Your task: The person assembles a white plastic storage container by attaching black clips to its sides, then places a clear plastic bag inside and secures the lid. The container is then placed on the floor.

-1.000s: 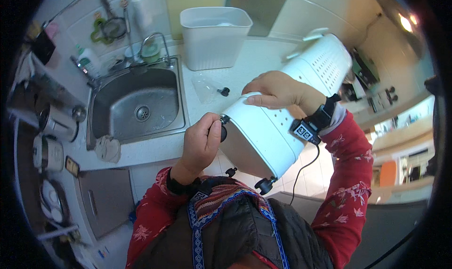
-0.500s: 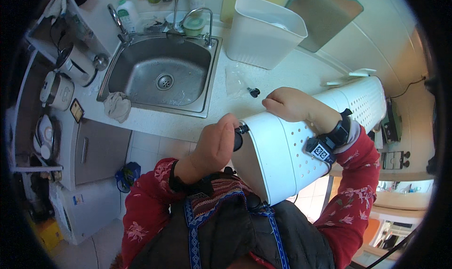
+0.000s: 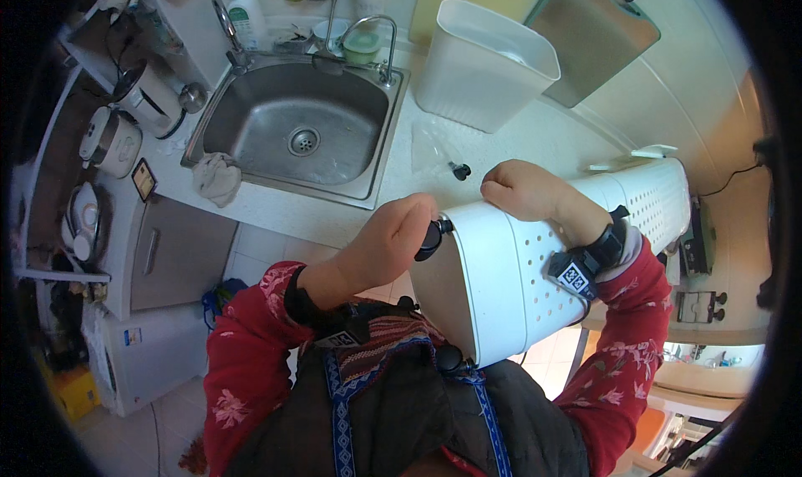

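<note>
A long white plastic rack (image 3: 493,264) with round holes in its side lies tilted against the counter's edge, its solid end toward my left. At that end's far corner sits a black caster wheel (image 3: 429,240), and my left hand (image 3: 386,241) is closed on it, thumb on top. My right hand (image 3: 528,191) is curled in a fist over the rack's far upper edge; its fingertips are hidden. Another black caster (image 3: 449,358) shows at the near corner against my vest. On the counter a loose black caster (image 3: 459,171) lies beside a clear plastic bag (image 3: 430,147).
A steel sink (image 3: 299,134) is set into the counter at the far left, a grey rag (image 3: 217,179) on its near rim. A translucent white bin (image 3: 480,68) stands at the back, before a cutting board (image 3: 589,38). A kettle (image 3: 150,101) stands left of the sink.
The whole view has shifted slightly. My left hand has turned a little on the caster wheel, and its forearm is lower and farther left. My right hand stays at the rack's edge.
</note>
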`<state>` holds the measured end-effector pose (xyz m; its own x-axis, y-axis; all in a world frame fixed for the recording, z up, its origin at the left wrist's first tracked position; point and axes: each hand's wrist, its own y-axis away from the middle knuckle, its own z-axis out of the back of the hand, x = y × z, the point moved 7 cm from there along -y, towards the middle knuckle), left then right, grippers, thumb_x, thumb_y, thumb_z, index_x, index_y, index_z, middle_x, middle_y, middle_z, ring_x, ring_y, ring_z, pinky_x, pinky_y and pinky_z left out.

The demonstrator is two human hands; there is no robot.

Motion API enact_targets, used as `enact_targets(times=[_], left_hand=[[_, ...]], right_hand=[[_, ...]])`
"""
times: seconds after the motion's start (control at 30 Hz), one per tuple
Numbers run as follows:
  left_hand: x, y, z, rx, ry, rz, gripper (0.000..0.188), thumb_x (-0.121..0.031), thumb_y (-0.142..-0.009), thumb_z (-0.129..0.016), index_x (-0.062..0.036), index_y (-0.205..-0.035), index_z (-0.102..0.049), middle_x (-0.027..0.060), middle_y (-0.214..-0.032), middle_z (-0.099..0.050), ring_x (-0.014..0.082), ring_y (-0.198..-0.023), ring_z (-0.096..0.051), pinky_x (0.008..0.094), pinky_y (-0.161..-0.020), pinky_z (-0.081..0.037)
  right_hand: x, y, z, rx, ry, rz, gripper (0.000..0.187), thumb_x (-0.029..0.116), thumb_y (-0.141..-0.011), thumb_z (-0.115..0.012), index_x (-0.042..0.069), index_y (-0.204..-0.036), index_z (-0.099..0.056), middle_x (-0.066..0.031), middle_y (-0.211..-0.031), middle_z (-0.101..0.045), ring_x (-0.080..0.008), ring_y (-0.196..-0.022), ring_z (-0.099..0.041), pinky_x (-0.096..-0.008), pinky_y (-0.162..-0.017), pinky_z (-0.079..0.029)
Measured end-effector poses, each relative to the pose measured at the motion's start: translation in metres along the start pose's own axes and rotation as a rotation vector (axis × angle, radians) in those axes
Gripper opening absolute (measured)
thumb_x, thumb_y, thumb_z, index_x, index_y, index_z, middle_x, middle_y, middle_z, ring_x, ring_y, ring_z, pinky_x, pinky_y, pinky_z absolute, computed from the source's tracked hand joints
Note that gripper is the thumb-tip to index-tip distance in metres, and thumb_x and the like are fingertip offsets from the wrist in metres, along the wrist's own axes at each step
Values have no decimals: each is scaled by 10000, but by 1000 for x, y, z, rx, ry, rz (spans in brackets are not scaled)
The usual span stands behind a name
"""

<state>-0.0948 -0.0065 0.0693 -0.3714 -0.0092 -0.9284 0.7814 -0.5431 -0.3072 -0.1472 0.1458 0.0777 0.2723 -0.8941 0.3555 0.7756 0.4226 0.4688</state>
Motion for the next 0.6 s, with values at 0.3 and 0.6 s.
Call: enact_targets(times=[0.3, 0.6], left_hand=[[-7, 10, -4, -172, -234, -106, 190, -169, -888, -424, 2, -810, -458, 83, -588, -453, 198, -536, -470, 331, -505, -372], [14, 29, -24, 70, 630, 635, 253, -237, -897, -450, -3, -812, -498, 54, -660, -522, 145, -507, -490, 313, -484, -390]], right_hand=[[-1, -1, 0, -1, -43, -13, 410, 293, -784, -429, -68, -783, -624, -263, -761, -596, -380, -720, -573, -414, -714, -441], [-1, 2, 1, 35, -95, -54, 412, 303, -780, -443, -65, -773, -626, -252, -712, -589, -341, -670, -570, -390, -685, -443]])
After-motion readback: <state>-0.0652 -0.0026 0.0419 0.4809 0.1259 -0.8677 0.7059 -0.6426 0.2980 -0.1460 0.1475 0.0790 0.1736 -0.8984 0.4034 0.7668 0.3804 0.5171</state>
